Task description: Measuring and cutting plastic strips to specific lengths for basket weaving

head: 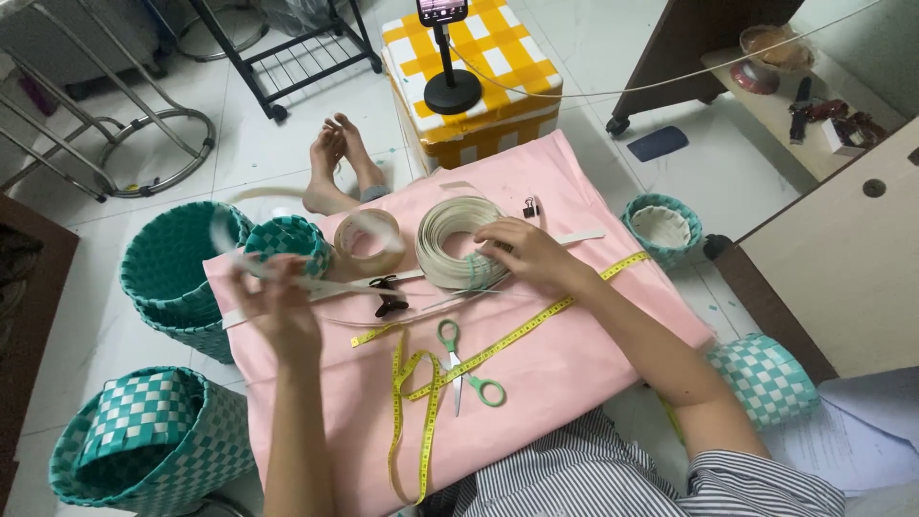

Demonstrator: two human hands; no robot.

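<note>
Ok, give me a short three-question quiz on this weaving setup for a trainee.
1. True or false: the right hand rests on the big coil of cream strip.
2. What is the left hand holding up?
A) the scissors
B) a cream strip
C) the tape measure
3. What colour are the handles of the scissors lying on the pink cloth?

Key
1. True.
2. B, a length of cream strip, blurred in the picture.
3. Green; they lie beside the yellow tape measure.

Pink cloth (574,364), green-handled scissors (466,369)
</note>
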